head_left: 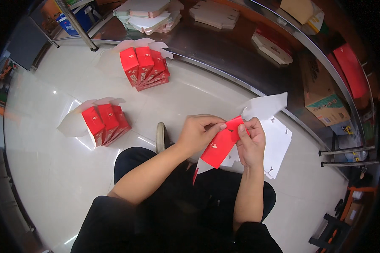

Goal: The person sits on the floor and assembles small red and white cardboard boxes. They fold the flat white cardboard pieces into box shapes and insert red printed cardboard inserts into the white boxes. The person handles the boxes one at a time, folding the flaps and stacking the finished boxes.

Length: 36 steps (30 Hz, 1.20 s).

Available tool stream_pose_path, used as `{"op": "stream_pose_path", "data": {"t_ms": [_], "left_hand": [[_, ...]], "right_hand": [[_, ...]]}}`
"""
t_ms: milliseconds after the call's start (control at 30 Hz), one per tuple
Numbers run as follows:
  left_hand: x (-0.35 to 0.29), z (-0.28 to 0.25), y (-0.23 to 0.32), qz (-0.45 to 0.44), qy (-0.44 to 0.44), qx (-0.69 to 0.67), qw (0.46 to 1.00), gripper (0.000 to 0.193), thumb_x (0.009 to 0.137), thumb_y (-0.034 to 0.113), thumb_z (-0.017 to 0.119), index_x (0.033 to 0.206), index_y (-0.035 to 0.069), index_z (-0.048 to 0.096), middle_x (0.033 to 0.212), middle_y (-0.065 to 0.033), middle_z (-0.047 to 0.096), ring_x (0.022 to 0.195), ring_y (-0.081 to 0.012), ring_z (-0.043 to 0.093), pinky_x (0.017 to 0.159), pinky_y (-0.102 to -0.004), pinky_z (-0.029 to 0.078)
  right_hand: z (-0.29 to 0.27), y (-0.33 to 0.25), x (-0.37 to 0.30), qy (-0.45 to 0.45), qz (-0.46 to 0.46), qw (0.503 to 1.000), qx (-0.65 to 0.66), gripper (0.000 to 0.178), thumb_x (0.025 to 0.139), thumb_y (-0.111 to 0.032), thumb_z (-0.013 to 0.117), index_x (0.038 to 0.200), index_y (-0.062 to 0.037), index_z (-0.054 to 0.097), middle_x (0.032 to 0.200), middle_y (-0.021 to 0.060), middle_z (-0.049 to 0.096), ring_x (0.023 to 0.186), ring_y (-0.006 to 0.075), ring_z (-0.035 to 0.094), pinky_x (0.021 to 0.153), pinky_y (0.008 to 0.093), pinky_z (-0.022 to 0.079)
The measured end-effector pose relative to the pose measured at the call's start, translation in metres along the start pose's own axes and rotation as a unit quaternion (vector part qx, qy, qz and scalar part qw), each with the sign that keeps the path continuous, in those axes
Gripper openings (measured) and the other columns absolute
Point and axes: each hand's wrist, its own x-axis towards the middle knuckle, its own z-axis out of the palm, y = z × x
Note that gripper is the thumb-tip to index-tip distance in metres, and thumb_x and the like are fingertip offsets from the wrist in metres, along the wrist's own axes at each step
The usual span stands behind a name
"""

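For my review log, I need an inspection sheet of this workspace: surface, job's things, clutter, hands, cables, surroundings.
Surface: pale, glossy tiled floor, with light reflections.
Job's things: red carton held in both hands; two groups of red cartons on the floor, one farther ahead, one to the left; flat white pieces on the floor at right.
Clutter: flat card stacks on the dark shelf.
Hands: left hand and right hand both grip the carton's upper end.
Cables: nothing seen that is clearly one.
Surroundings: brown cardboard box at right, blue container at upper left.
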Motion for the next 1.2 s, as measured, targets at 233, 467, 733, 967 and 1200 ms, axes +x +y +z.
{"op": "stream_pose_path", "data": {"t_ms": [233,467,733,967,1200], "left_hand": [[-0.016,0.007,0.010,0.032,-0.040,0.193,0.980,0.070,0.078,0.020,0.082,0.140,0.005,0.053,0.111,-0.0199,0.070,0.098,-0.0257,0.071,0.078,-0.0364,0.059],[-0.018,0.013,0.000,0.124,0.022,0.187,0.974,0.073,0.074,0.013,0.076,0.142,0.004,0.051,0.093,-0.0206,0.069,0.079,-0.0352,0.069,0.072,-0.0392,0.056],[-0.019,0.007,0.014,0.079,-0.043,0.180,0.979,0.076,0.071,0.008,0.072,0.143,0.002,0.049,0.094,-0.0220,0.069,0.077,-0.0356,0.069,0.073,-0.0382,0.056],[-0.015,0.007,-0.001,0.139,0.063,0.169,0.974,0.075,0.071,0.008,0.071,0.143,0.002,0.050,0.094,-0.0213,0.070,0.081,-0.0354,0.070,0.076,-0.0372,0.057],[-0.009,0.001,-0.005,0.206,0.144,0.093,0.963,0.070,0.077,0.005,0.075,0.143,0.007,0.051,0.104,-0.0193,0.072,0.093,-0.0294,0.073,0.082,-0.0344,0.058]], "right_hand": [[-0.006,-0.007,0.007,0.077,-0.047,0.995,0.042,0.010,0.099,-0.008,0.060,0.100,-0.0040,0.051,0.102,0.0124,0.067,0.092,0.0213,0.068,0.070,0.0357,0.056],[0.011,-0.017,0.002,0.073,0.052,0.993,0.082,0.010,0.103,-0.017,0.055,0.103,-0.0092,0.048,0.108,0.0099,0.065,0.095,0.0204,0.066,0.070,0.0360,0.055],[0.007,-0.011,0.002,0.049,0.076,0.993,0.077,0.008,0.105,-0.019,0.050,0.106,-0.0121,0.046,0.105,0.0082,0.063,0.094,0.0206,0.064,0.076,0.0376,0.054],[0.001,0.005,0.004,0.086,-0.109,0.979,-0.149,0.015,0.094,-0.011,0.069,0.099,-0.0038,0.057,0.103,0.0065,0.064,0.093,0.0173,0.062,0.084,0.0349,0.050],[-0.001,0.009,0.000,0.129,-0.045,0.972,-0.190,0.028,0.081,-0.002,0.081,0.102,-0.0037,0.062,0.091,0.0027,0.062,0.083,0.0125,0.058,0.079,0.0291,0.047]]}}
